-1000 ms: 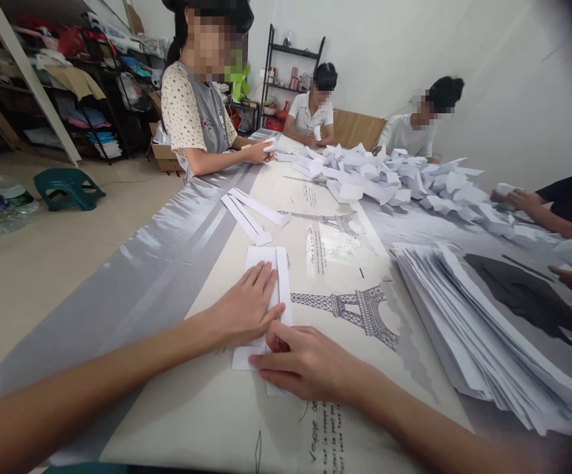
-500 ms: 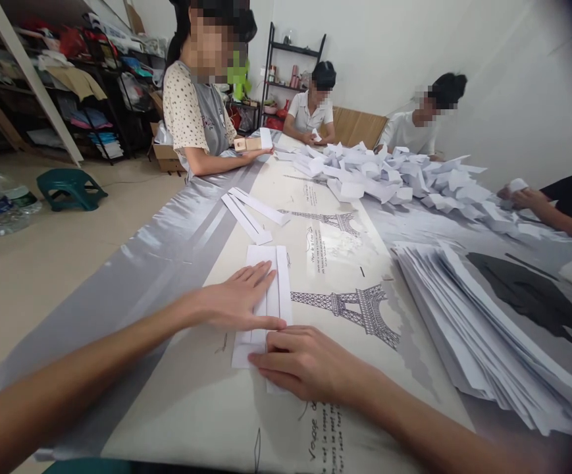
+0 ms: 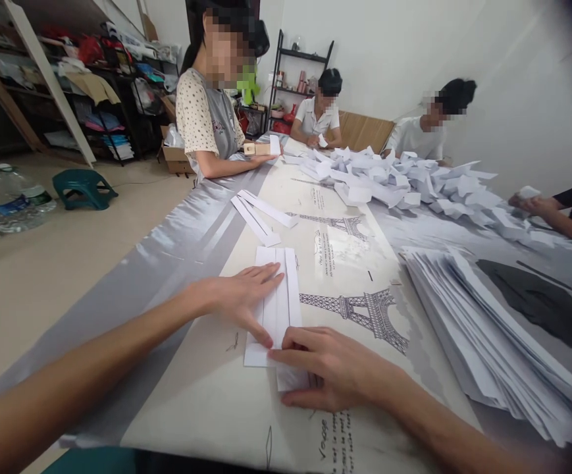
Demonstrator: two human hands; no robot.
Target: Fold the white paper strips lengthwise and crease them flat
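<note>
A white sheet of paper (image 3: 280, 289), folded lengthwise into strips, lies on the table in front of me. My left hand (image 3: 239, 299) rests flat on its left part with the fingers stretched out. Over the near end of the sheet, my right hand (image 3: 335, 368) presses down with the fingers together and slightly curled. Neither hand lifts the paper.
A large fanned stack of white sheets (image 3: 493, 329) lies to the right. Folded paper strips (image 3: 260, 217) sit farther up the table, and a heap of folded paper pieces (image 3: 404, 184) lies beyond. Several other people sit around the table (image 3: 177, 263). A green stool (image 3: 83, 187) stands on the floor at left.
My left hand has slid left and down the sheet, flattening it. My right hand stays at the near end. The view has shifted slightly.
</note>
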